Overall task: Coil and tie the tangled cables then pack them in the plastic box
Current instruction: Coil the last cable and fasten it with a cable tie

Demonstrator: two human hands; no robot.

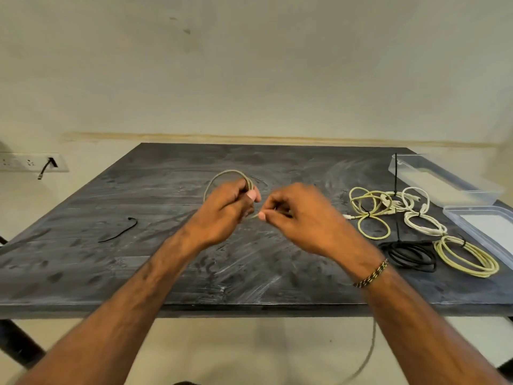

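My left hand [227, 209] grips a coil of grey-green cable [222, 176] above the middle of the dark table [111, 259]. My right hand [294, 215] pinches the same cable's loose strand just right of the coil. That strand's tail hangs below the table's front edge. Several tied coils lie at the right: yellow ones [366, 215], a white one [423, 223], a black one [408, 254] and a pale yellow one [466, 257]. The clear plastic box [444, 182] stands at the back right, its lid [483, 226] in front of it.
A loose black cable tie [119, 232] lies on the table's left part. A wall socket strip with a black plug [50, 162] is at the far left. Another black tie stands upright [396, 173] among the coils by the box.
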